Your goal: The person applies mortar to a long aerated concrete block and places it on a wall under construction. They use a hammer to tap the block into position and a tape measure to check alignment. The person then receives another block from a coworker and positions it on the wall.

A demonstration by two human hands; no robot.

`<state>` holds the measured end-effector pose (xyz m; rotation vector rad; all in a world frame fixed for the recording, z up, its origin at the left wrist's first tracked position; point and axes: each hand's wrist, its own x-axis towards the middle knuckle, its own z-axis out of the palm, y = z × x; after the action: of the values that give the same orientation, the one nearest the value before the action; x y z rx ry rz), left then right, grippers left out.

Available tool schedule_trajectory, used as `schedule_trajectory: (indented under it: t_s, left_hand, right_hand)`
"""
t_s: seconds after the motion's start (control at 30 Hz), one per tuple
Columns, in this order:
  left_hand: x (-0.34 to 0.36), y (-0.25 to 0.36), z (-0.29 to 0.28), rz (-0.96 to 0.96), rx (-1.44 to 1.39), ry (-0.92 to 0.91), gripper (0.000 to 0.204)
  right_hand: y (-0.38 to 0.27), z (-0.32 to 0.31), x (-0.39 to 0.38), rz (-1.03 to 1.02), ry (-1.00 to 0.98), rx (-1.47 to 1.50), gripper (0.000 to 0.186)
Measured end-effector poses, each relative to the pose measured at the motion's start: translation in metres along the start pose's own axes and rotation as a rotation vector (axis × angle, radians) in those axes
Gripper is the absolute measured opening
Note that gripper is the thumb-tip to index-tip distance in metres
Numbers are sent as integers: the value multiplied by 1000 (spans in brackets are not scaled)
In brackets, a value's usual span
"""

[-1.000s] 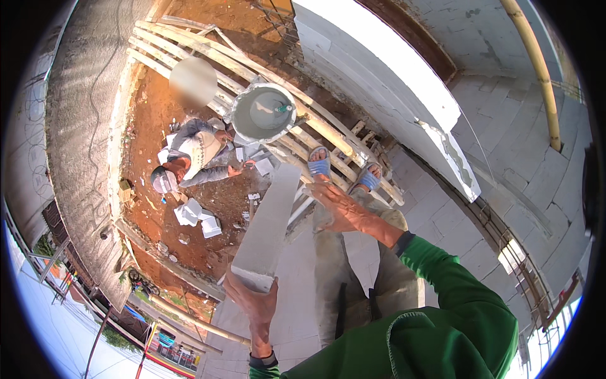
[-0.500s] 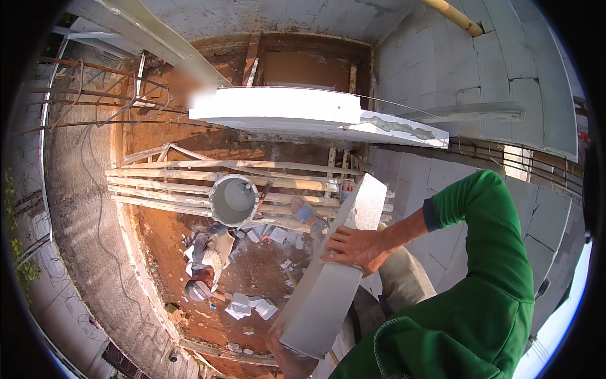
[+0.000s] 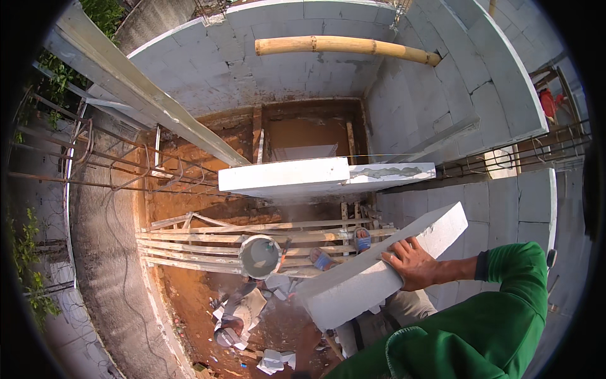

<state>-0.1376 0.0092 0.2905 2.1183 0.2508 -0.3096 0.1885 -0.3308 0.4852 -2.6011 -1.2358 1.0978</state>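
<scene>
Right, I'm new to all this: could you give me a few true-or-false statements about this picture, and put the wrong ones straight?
1. The right hand is touching the pale block. True.
2. The bucket is in the person's right hand. False: it stands on the poles.
3. The sandals are blue. True.
4. The right sleeve is yellow. False: it is green.
5. The block is tilted, its right end higher in the picture. True.
6. Nobody else is in view. False: another person shows just below the bucket in the picture.
</scene>
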Motion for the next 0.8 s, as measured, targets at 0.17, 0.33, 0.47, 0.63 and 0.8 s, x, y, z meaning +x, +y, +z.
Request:
schedule_trajectory:
  t_s: [0.17, 0.33, 0.47, 0.63, 0.8]
  left_hand:
    - [43, -21, -2, -635, -161, -208, 62]
    - [141, 160, -20, -283, 122, 537, 76]
    - [202, 287, 21, 212, 573, -250, 98]
    - [238, 296, 99, 531, 1013, -359, 90]
    - [249, 318, 83, 480, 859, -485, 91]
  right_hand:
    - [40, 22, -5, 140, 35, 19, 103]
    - [87, 84, 10, 196, 103, 22, 103]
    - [112, 112, 13, 158, 161, 107, 102]
    - [122, 128, -1, 184, 201, 247, 97]
    - [124, 114, -31, 135, 182, 218, 99]
